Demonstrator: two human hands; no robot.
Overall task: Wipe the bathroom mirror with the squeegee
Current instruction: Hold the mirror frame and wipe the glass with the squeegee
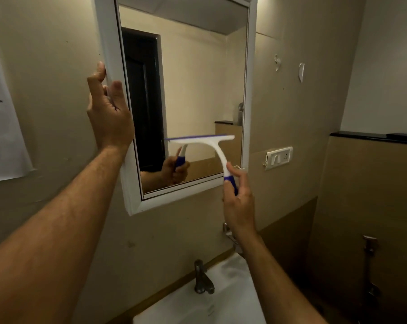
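Two hands are raised at the mirror. The left hand grips the mirror's white frame on its left edge. The right hand is closed around the blue handle of the squeegee, whose blade lies level against the lower glass, above the sink and tap.

place: small bathroom
mirror: white-framed rectangular wall mirror, top centre of frame, reflecting a dark door
basin: white ceramic washbasin, bottom centre, directly below the mirror
tap: grey metal tap standing on the basin's back edge
walls: beige above, brown tile lower right
fittings: white switch-and-socket plate right of mirror; metal spray hose fitting lower right
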